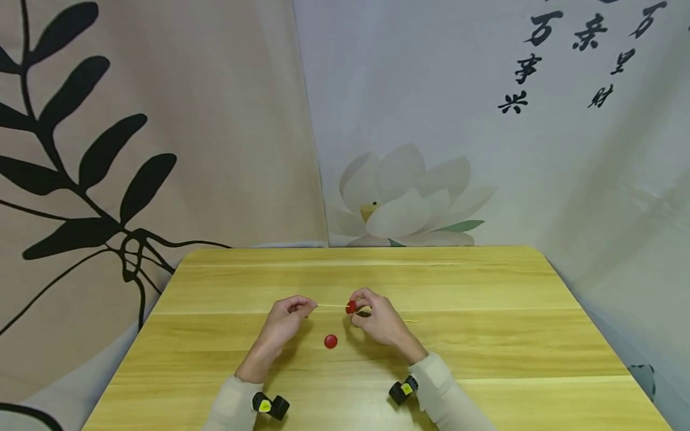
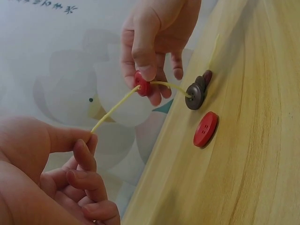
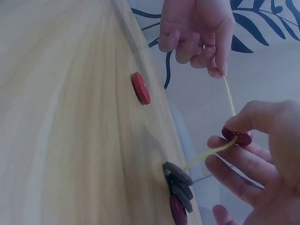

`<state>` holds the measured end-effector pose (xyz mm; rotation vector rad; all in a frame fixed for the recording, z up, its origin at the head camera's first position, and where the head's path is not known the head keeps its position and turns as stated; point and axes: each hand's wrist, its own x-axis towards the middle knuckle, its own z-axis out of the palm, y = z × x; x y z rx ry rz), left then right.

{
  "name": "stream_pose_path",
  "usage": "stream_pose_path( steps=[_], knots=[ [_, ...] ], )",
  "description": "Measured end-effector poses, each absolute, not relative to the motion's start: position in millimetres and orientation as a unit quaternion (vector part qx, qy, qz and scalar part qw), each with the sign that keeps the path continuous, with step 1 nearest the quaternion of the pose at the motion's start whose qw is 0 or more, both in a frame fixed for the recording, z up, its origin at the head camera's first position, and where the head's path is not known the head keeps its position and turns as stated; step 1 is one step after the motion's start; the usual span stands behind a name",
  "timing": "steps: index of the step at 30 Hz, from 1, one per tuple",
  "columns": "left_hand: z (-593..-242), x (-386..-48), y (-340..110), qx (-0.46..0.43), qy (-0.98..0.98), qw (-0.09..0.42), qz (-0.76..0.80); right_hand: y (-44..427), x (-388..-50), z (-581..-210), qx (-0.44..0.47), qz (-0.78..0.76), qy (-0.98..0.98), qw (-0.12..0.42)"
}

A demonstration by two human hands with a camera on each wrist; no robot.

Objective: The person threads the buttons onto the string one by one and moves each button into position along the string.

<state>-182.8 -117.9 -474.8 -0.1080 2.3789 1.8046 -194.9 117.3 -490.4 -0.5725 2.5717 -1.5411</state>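
A yellow string [image 2: 114,110] runs taut between the two hands. My left hand [image 1: 288,316] pinches its end between thumb and forefinger. In my right hand [image 1: 381,317], thumb and fingers pinch a red button [image 2: 141,83] through which the string passes. Past that button the string droops to several threaded buttons lying on the table, dark brown ones [image 2: 194,96] and a dark red one [image 3: 177,210]. A loose red button [image 1: 331,341] with holes lies flat on the table, below and between the hands.
The wooden table [image 1: 485,335] reaches out on all sides of the hands. Behind it hang cloth backdrops with a leafy branch [image 1: 81,173], a lotus [image 1: 404,197] and dark characters. A tail of yellow string [image 1: 412,321] lies right of the right hand.
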Motion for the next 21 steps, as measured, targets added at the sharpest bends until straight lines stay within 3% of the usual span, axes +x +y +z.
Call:
stream_pose_path(
  steps=[21],
  knots=[
    [-473.7,-183.7,-119.6,-0.044,0.790,0.083,0.606,123.2,-198.2,-499.5,-0.203,-0.509,0.835,0.040]
  ],
)
